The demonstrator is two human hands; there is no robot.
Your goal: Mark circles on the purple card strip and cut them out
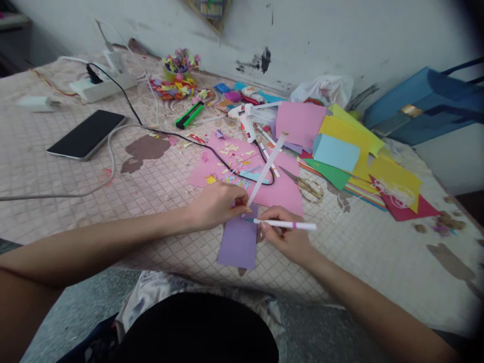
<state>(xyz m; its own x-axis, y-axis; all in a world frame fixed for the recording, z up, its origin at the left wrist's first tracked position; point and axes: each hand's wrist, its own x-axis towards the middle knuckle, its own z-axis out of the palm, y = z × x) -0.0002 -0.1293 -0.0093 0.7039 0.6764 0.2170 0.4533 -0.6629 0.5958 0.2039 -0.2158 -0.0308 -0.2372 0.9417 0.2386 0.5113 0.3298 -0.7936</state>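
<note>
A purple paper rectangle (238, 244) lies near the table's front edge, between my two hands. My left hand (221, 204) is closed over its upper left part, with thumb and fingertips pinched at the lower end of a long translucent white strip (266, 170). The strip slants up and away to the right. My right hand (285, 237) grips a white felt-tip pen (302, 225) with a purple band. The pen lies nearly level, its narrow end pointing left over the purple paper. A small teal patch shows by that end; whether the pen touches the paper, I cannot tell.
Beyond my hands lies pink paper (285, 194) with scraps and a black cord. A white glue gun (245, 121), gold-handled scissors (308, 186), a green cutter (189, 115) and coloured papers (336, 151) stand around it. A phone (87, 135) and power strip (104, 86) are left.
</note>
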